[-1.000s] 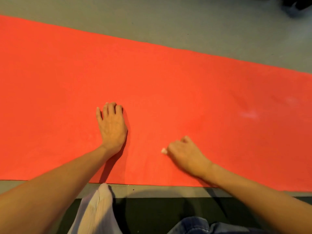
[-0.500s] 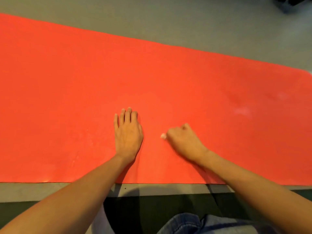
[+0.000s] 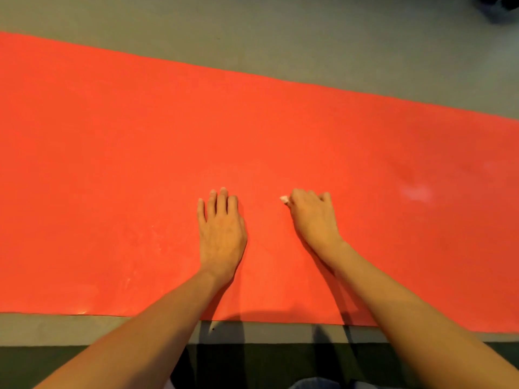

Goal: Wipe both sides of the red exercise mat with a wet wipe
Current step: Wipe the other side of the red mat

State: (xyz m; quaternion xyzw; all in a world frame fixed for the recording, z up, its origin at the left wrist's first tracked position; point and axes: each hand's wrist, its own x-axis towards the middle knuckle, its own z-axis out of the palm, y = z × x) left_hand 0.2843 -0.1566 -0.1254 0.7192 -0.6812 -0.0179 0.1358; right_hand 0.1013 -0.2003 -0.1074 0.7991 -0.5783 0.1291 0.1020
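Surface of flat matte grey is carrying the long, smooth red exercise mat. The left hand is pressing flat on the mat, fingers straight; the grip of the right hand is pinching a crumpled white wet wipe against it.

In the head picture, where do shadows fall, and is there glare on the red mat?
Head view: shadows lie under both forearms on the red mat, darkest at its near edge; the pale patch right of the right hand may be glare or wetness.
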